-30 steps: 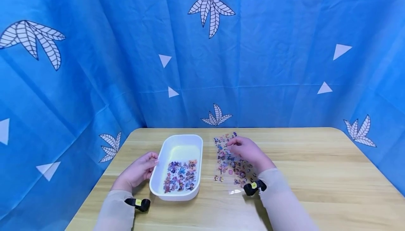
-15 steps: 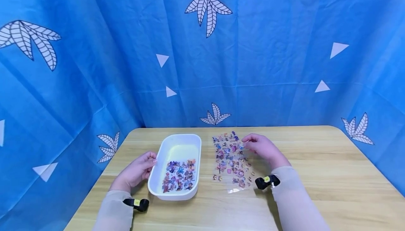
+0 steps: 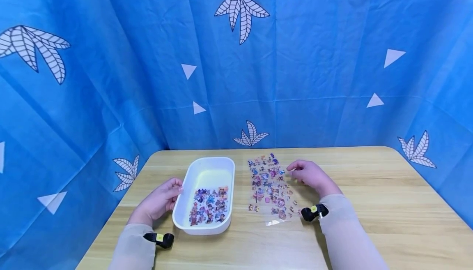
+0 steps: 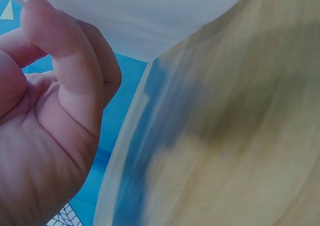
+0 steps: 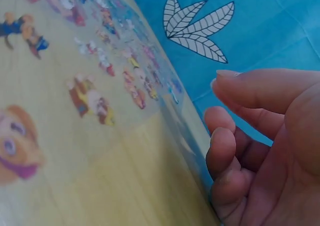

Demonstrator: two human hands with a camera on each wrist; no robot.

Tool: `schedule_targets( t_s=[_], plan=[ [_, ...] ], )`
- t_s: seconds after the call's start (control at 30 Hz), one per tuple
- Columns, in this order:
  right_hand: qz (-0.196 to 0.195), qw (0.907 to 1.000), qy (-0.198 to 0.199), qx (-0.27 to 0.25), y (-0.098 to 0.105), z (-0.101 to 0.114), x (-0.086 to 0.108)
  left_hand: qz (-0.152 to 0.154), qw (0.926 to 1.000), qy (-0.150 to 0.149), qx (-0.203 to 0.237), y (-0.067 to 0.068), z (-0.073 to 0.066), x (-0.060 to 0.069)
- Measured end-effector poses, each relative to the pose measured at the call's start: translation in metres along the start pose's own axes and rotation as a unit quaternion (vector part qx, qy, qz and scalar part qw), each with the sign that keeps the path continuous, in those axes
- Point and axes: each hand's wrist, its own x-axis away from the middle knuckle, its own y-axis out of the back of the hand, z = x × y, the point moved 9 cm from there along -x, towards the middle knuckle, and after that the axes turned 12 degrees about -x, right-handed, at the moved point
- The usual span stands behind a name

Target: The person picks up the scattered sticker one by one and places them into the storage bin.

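Note:
My left hand (image 3: 159, 199) grips the left rim of a white plastic tub (image 3: 207, 231). Its curled fingers also show in the left wrist view, against the tub's pale wall (image 4: 145, 20). Inside the tub lies a piece of clear sheet with colourful cartoon stickers (image 3: 209, 206). On the table, right of the tub, a longer transparent sticker sheet (image 3: 271, 190) lies flat. Just beyond its right edge is my right hand (image 3: 312, 176), fingers loosely bent. In the right wrist view, nothing shows between the thumb and fingers of the right hand (image 5: 270, 151).
Everything stands on a light wooden table (image 3: 377, 204) with rounded far corners. A blue curtain (image 3: 314, 77) with white leaf and triangle prints hangs behind it and at both sides. Each sleeve bears a black wrist camera, the right one (image 3: 314, 211) near the sheet's lower right corner.
My right hand has moved right, from over the sticker sheet to beside its edge, uncovering the upper stickers. The left hand and the tub have stayed put; the head view shifted slightly.

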Motion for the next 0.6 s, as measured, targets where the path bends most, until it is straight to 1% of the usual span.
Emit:
schedule_targets(
  t_s=[0.1,0.2,0.43,0.6],
  plan=[
    [0.011,0.9992,0.011,0.036,-0.003,0.002,0.001,-0.001,1.0000,0.000,0.001,0.001,0.000,0.000],
    [0.020,0.9981,0.019,0.056,-0.006,0.001,0.001,-0.001,1.0000,0.001,0.000,0.001,-0.001,-0.001],
    [0.031,0.9951,0.020,0.092,-0.011,-0.003,-0.001,-0.001,1.0000,0.000,-0.003,0.001,0.000,-0.001],
    [0.044,0.9938,0.019,0.101,-0.015,-0.004,-0.001,-0.002,1.0000,0.002,-0.007,0.001,0.001,-0.002]
  ],
)
